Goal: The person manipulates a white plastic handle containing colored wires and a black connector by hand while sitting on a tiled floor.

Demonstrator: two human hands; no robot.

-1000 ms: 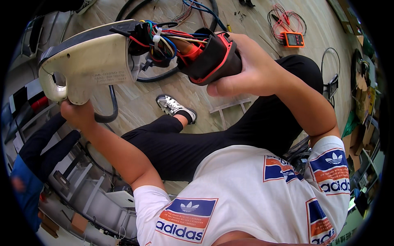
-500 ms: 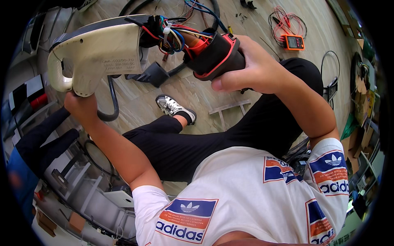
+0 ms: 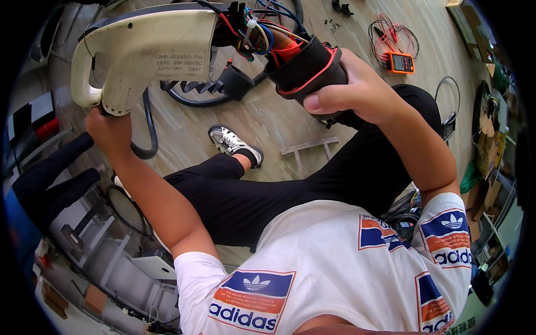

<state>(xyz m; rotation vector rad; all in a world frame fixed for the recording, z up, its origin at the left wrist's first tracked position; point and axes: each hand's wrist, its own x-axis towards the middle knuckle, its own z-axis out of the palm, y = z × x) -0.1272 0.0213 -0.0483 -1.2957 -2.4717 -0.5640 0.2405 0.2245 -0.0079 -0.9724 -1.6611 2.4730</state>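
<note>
A cream, pistol-shaped charging gun housing with a loop handle is held up at the upper left. My left hand is closed round the bottom end of its grip, where a black cable hangs down. Out of the housing's open front comes a bundle of coloured wires, gathered with a white cable tie. They run into a black round connector head with a red seal ring. Around that head my right hand is wrapped, thumb on the near side; its other fingers are mostly hidden behind.
On the floor lie an orange multimeter with red and black leads, a black cable end with a ribbed sleeve, and a small metal stand. Shelving with boxes lines the right. Another person's dark trouser legs show at left.
The housing has shifted right and slightly up. The connector head has moved right and a little down with my right hand. Both hands keep their hold.
</note>
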